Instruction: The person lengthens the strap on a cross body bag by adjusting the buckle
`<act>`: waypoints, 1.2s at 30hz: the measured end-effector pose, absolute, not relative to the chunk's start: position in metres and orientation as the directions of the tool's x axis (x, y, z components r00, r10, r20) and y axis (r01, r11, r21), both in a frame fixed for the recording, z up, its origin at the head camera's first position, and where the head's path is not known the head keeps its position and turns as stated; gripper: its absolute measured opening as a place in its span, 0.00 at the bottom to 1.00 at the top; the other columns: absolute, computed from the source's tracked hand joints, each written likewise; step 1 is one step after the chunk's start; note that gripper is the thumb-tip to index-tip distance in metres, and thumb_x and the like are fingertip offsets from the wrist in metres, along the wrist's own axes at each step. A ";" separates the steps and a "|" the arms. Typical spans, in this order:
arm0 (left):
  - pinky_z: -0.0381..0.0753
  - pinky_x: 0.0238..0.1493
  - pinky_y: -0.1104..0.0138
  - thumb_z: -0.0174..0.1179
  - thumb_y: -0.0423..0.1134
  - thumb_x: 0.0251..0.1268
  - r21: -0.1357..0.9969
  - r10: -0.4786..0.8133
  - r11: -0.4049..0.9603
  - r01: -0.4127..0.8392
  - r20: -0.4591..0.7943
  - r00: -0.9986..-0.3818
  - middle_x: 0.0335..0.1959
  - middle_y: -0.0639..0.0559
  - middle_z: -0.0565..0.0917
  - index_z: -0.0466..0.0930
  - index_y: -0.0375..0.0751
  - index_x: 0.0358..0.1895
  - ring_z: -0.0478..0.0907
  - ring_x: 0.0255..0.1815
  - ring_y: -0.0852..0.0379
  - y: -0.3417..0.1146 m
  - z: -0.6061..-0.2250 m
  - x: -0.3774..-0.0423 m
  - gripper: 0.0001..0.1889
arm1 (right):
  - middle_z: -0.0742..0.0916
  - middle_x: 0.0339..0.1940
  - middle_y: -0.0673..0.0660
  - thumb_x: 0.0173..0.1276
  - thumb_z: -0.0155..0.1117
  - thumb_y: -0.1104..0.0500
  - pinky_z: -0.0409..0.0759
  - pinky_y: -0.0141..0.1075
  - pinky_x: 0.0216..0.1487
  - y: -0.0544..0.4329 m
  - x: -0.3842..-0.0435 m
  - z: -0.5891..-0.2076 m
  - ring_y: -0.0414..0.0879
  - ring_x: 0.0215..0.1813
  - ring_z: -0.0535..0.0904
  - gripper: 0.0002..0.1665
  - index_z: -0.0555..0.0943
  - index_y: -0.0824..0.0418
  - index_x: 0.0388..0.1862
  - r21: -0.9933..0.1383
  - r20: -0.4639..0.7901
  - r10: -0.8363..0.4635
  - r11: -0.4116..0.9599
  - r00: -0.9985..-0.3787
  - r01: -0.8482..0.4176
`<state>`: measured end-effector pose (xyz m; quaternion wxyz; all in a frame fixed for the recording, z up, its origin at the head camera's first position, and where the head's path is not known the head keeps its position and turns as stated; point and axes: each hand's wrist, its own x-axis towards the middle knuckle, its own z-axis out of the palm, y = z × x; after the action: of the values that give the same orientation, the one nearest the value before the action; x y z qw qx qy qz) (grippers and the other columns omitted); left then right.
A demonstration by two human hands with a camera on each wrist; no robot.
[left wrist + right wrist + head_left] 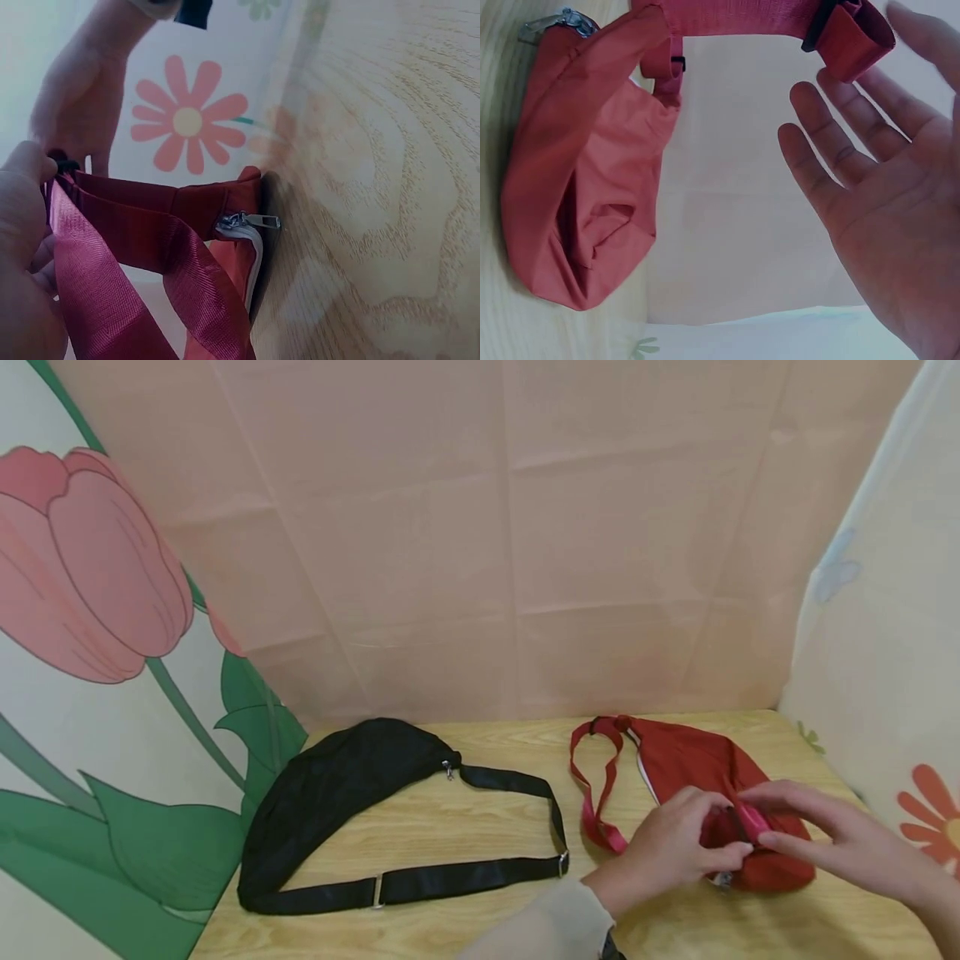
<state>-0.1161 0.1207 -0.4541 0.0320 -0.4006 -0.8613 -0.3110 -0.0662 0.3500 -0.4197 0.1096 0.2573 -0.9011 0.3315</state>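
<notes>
A red waist bag (682, 760) lies at the right of the wooden table, its strap (742, 16) raised from it. My left hand (678, 835) pinches the strap beside a black slider (66, 165). Across from it, my right hand (825, 835) holds the folded strap loop (753, 820) between thumb and forefinger. In the right wrist view, this hand's other fingers (810, 161) are extended and spread. The bag's silver zipper pull (262, 221) hangs at the end of a white zipper. The hands cover part of the bag in the head view.
A black waist bag (337, 777) lies on the left of the table (420, 827), its strap (480, 877) looped to the right. Behind stands a pinkish backdrop (450, 568). Floral panels (97, 735) flank both sides.
</notes>
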 end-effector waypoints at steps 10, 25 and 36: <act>0.66 0.42 0.86 0.62 0.58 0.68 0.511 0.684 0.479 0.714 0.293 -0.668 0.50 0.69 0.74 0.74 0.57 0.61 0.69 0.43 0.79 0.118 -0.453 -0.116 0.23 | 0.85 0.52 0.44 0.58 0.75 0.71 0.73 0.19 0.46 0.354 -0.071 -0.421 0.33 0.51 0.78 0.31 0.80 0.53 0.60 -0.478 0.391 -0.474 0.628 -0.789 -0.614; 0.68 0.45 0.84 0.62 0.60 0.68 0.526 0.675 0.513 0.678 0.241 -0.697 0.53 0.72 0.73 0.73 0.59 0.63 0.70 0.47 0.80 0.119 -0.451 -0.114 0.23 | 0.84 0.56 0.45 0.62 0.71 0.72 0.79 0.27 0.42 0.362 -0.069 -0.417 0.31 0.54 0.80 0.32 0.77 0.60 0.65 -0.589 0.311 -0.438 0.607 -0.843 -0.533; 0.68 0.45 0.84 0.62 0.59 0.68 0.538 0.692 0.502 0.677 0.219 -0.688 0.53 0.71 0.73 0.73 0.60 0.62 0.70 0.46 0.80 0.119 -0.451 -0.113 0.23 | 0.84 0.52 0.43 0.50 0.81 0.70 0.71 0.17 0.48 0.356 -0.069 -0.415 0.30 0.52 0.76 0.33 0.82 0.52 0.56 -0.436 0.408 -0.473 0.650 -0.781 -0.622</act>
<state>-0.1131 0.1186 -0.4512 -0.0123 -0.3949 -0.8666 -0.3049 -0.0694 0.3564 -0.4150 0.1298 0.3047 -0.8989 0.2868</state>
